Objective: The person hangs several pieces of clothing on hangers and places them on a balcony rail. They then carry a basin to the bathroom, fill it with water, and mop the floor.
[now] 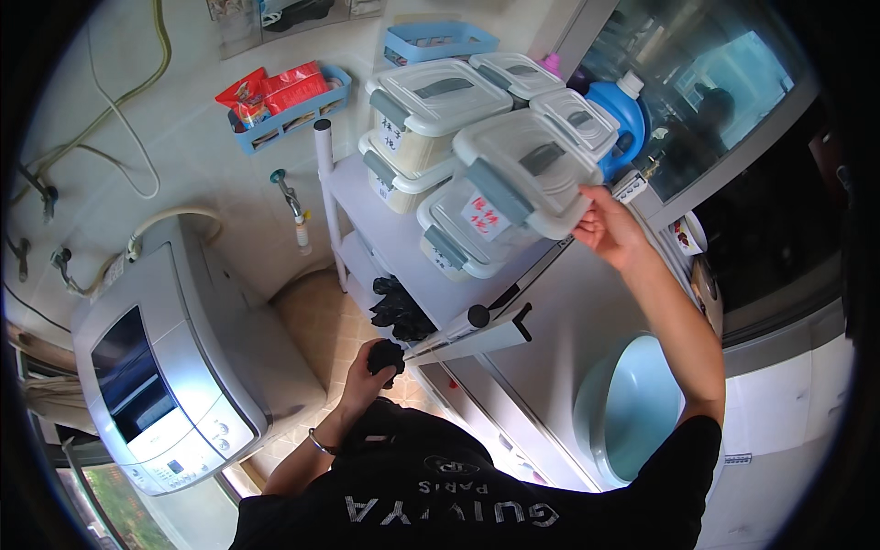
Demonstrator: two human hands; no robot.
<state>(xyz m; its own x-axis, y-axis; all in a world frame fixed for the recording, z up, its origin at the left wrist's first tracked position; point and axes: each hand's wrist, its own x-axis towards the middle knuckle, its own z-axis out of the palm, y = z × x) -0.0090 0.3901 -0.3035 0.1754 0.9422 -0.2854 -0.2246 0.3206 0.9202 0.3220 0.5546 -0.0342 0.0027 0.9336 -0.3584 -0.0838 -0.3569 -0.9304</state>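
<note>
My left hand [368, 375] is closed around a small black bundle [386, 359], its material unclear, low beside the shelf's near post. My right hand [608, 227] reaches up to the right edge of a clear plastic storage box [526, 168] with a pale lid and grey latches. Its fingers touch the rim at the lid's corner; whether they bear its weight I cannot tell. That box sits tilted on another lidded box [450, 237] on the white shelf unit [385, 213]. A black plastic bag [401, 309] lies on a lower shelf level.
More lidded boxes [440, 93] stand stacked behind, near a blue detergent jug [619, 117]. Blue wall baskets [295, 120] hang above, one with red packets [295, 87]. A washing machine [172, 371] stands at left, a light-blue basin [636, 412] at right, and a white cabinet below.
</note>
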